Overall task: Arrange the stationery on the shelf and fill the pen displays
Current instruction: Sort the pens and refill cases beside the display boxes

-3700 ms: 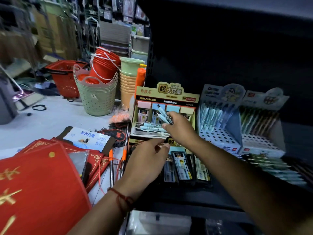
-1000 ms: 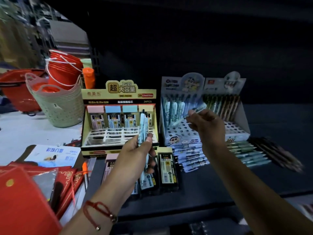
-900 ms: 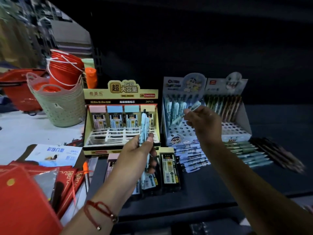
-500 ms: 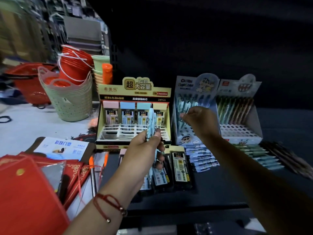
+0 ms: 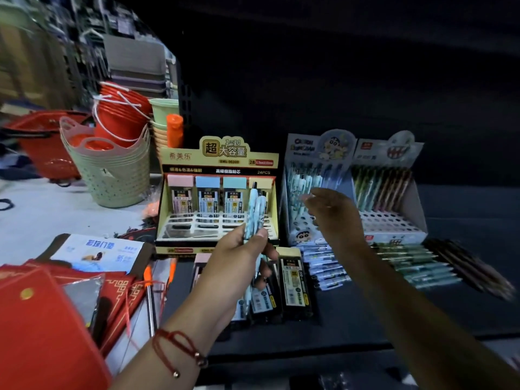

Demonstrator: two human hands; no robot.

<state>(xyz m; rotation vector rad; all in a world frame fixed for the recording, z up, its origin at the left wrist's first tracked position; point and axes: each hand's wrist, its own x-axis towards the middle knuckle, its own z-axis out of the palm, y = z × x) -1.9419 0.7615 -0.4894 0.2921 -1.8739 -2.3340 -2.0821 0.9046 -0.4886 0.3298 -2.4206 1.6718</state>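
Right, handling notes:
left hand [image 5: 239,257]: centre of frame, fingers and thumb curled round a small bundle of pale blue printed plastic pens [image 5: 254,215], held upright, tips poking above the fingers, lower ends below the palm.
right hand [image 5: 334,215]: right of centre, fingers loosely extended toward the blue cartoon-printed cardboard pen display [image 5: 312,175]; nothing visibly held, fingertips blurred so contact with the display can't be confirmed.
pen display state: back rows stocked, front holes look empty.
second display: white shark-mouth cardboard pen display [image 5: 394,187] just to its right, green and brown pens in the back rows.
loose stock: flat blue pens [image 5: 323,263] on the dark shelf [image 5: 365,311] below the blue display; teal ones [image 5: 416,266] further right.
yellow lead-refill display box [image 5: 216,192]: left of the blue display, behind the bundle.
weight: judged light, one hand carries several.
stiffness: rigid barrels, no flex.
surface: smooth plastic, probably slippery in a bundle, so pull one at a time.
grip point: pinch mid-barrel or near the clip end, tip down into a hole.
risk: cardboard display is light, likely to shift if pushed.
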